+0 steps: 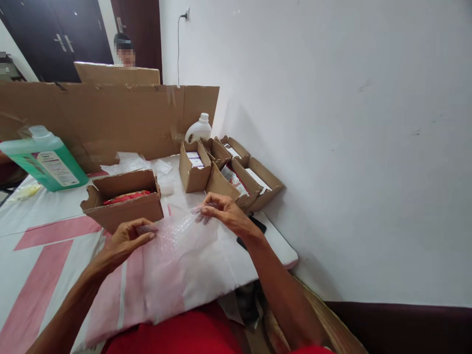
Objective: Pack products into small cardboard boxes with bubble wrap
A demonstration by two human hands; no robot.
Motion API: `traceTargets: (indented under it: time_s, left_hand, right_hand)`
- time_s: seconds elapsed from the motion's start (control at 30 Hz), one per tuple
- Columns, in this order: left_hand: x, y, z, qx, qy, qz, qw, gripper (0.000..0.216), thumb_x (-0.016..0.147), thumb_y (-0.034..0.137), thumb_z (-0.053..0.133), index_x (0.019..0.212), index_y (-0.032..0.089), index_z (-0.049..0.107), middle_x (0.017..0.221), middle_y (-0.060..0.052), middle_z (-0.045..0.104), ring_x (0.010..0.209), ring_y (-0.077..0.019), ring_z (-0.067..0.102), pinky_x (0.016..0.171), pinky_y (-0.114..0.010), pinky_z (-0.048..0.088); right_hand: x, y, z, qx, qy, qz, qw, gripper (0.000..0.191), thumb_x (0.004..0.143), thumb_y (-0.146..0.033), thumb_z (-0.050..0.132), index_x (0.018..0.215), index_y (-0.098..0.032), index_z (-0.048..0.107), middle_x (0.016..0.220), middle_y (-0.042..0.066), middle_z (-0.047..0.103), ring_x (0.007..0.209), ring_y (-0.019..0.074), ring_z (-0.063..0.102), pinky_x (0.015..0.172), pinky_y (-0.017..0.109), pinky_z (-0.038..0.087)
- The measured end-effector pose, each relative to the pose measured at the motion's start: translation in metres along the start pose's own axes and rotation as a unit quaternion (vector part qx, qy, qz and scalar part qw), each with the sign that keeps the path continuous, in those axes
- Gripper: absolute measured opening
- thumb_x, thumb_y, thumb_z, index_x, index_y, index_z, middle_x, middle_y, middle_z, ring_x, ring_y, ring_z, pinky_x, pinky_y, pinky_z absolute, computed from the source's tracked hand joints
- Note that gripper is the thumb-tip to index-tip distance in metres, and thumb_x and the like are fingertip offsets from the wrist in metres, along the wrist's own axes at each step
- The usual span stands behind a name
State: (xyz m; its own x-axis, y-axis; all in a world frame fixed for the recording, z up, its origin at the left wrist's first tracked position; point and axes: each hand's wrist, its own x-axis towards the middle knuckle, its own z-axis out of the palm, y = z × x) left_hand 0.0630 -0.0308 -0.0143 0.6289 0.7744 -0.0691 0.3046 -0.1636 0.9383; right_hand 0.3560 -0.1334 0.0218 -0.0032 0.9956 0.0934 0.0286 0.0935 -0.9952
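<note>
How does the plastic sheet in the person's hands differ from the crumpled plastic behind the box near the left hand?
The plastic sheet is held between the left hand and right hand; the crumpled plastic lies unheld behind the cardboard box. The plastic sheet is spread out, while the crumpled plastic is bunched in folds. Both look see-through.

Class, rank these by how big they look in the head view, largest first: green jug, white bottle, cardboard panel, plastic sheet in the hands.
1. Cardboard panel
2. Plastic sheet and green jug, left unranked: the sheet's see-through edges blend into the table cover
3. White bottle, partly hidden, smallest in view of the four
</note>
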Motion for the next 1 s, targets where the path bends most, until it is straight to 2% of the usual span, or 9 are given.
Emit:
traceTargets:
  time_s: [0.1, 0.2, 0.33, 0.43, 0.53, 0.67, 0.8, 0.9, 1.0]
  left_hand:
    - [-0.021, 0.014, -0.008, 0.129, 0.137, 0.108, 0.976, 0.031, 0.083, 0.055, 0.065, 0.088, 0.026, 0.075, 0.091, -0.005, 0.075, 0.086, -0.0265, 0.069, 0.08, -0.038, 0.057]
    - [-0.054, 0.003, -0.003, 0.229, 0.172, 0.254, 0.924, 0.014, 0.09, 0.033, 0.063, 0.094, 0.029, 0.075, 0.096, -0.004, 0.077, 0.094, -0.0237, 0.072, 0.085, -0.036, 0.058]
    - [-0.088, -0.056, 0.019, 0.323, 0.118, 0.344, 0.873, 0.03, 0.089, 0.004, 0.06, 0.11, 0.023, 0.07, 0.107, -0.006, 0.077, 0.11, -0.0194, 0.069, 0.098, -0.033, 0.054]
    - [-0.1, -0.106, 0.036, 0.354, 0.096, 0.34, 0.866, 0.028, 0.091, 0.003, 0.056, 0.111, 0.018, 0.067, 0.11, -0.009, 0.077, 0.116, -0.0221, 0.068, 0.098, -0.036, 0.054]
    - [-0.106, -0.138, 0.044, 0.351, 0.076, 0.332, 0.872, 0.026, 0.092, 0.006, 0.055, 0.112, 0.018, 0.066, 0.109, -0.009, 0.078, 0.114, -0.0225, 0.07, 0.097, -0.035, 0.055]
    - [-0.104, -0.146, 0.041, 0.279, 0.09, 0.243, 0.924, 0.024, 0.094, 0.016, 0.056, 0.115, 0.021, 0.067, 0.103, -0.005, 0.078, 0.097, -0.0163, 0.075, 0.087, -0.025, 0.058]
    - [-0.081, -0.137, 0.035, 0.161, 0.13, 0.05, 0.977, 0.016, 0.093, 0.035, 0.063, 0.103, 0.025, 0.07, 0.09, 0.001, 0.078, 0.078, -0.0143, 0.074, 0.072, -0.021, 0.058]
    - [-0.058, -0.131, 0.037, 0.113, 0.153, -0.058, 0.98, 0.027, 0.089, 0.049, 0.064, 0.096, 0.024, 0.072, 0.085, 0.001, 0.077, 0.07, -0.0155, 0.071, 0.065, -0.023, 0.056]
    - [-0.044, -0.13, 0.04, 0.096, 0.177, -0.105, 0.974, 0.034, 0.086, 0.055, 0.063, 0.094, 0.023, 0.072, 0.08, 0.001, 0.075, 0.065, -0.0156, 0.068, 0.061, -0.025, 0.054]
  right_hand:
    - [-0.017, -0.02, 0.008, -0.103, -0.006, -0.043, 0.994, 0.01, 0.092, -0.03, 0.07, 0.09, -0.02, 0.07, 0.097, 0.003, 0.077, 0.093, 0.0174, 0.072, 0.086, 0.034, 0.055]
    - [-0.042, -0.01, 0.022, -0.155, -0.064, -0.048, 0.985, 0.005, 0.095, -0.025, 0.067, 0.096, -0.021, 0.07, 0.105, 0.004, 0.077, 0.099, 0.0188, 0.072, 0.092, 0.036, 0.054]
    - [-0.072, 0.064, 0.05, -0.236, -0.106, -0.082, 0.962, 0.014, 0.1, -0.02, 0.058, 0.112, -0.018, 0.066, 0.108, 0.01, 0.074, 0.098, 0.0199, 0.069, 0.089, 0.034, 0.054]
    - [-0.089, 0.13, 0.068, -0.28, -0.095, -0.096, 0.95, 0.02, 0.103, -0.02, 0.052, 0.119, -0.018, 0.062, 0.104, 0.011, 0.071, 0.097, 0.0219, 0.066, 0.089, 0.036, 0.053]
    - [-0.1, 0.17, 0.076, -0.28, -0.083, -0.086, 0.952, 0.023, 0.102, -0.022, 0.052, 0.124, -0.018, 0.059, 0.101, 0.01, 0.07, 0.096, 0.0228, 0.064, 0.089, 0.037, 0.052]
    - [-0.099, 0.175, 0.073, -0.234, -0.034, -0.02, 0.971, 0.012, 0.1, -0.022, 0.053, 0.105, -0.02, 0.064, 0.098, 0.007, 0.069, 0.096, 0.0213, 0.063, 0.088, 0.035, 0.05]
    - [-0.076, 0.169, 0.07, -0.174, 0.076, 0.093, 0.977, 0.009, 0.095, -0.024, 0.058, 0.09, -0.021, 0.065, 0.081, 0.0, 0.065, 0.076, 0.0165, 0.06, 0.072, 0.027, 0.046]
    - [-0.055, 0.171, 0.072, -0.153, 0.141, 0.133, 0.969, 0.01, 0.092, -0.027, 0.061, 0.087, -0.02, 0.065, 0.076, -0.002, 0.064, 0.069, 0.0154, 0.058, 0.067, 0.026, 0.043]
    - [-0.041, 0.171, 0.075, -0.165, 0.179, 0.123, 0.962, 0.012, 0.092, -0.028, 0.062, 0.084, -0.02, 0.065, 0.077, -0.001, 0.064, 0.071, 0.0156, 0.058, 0.068, 0.026, 0.043]
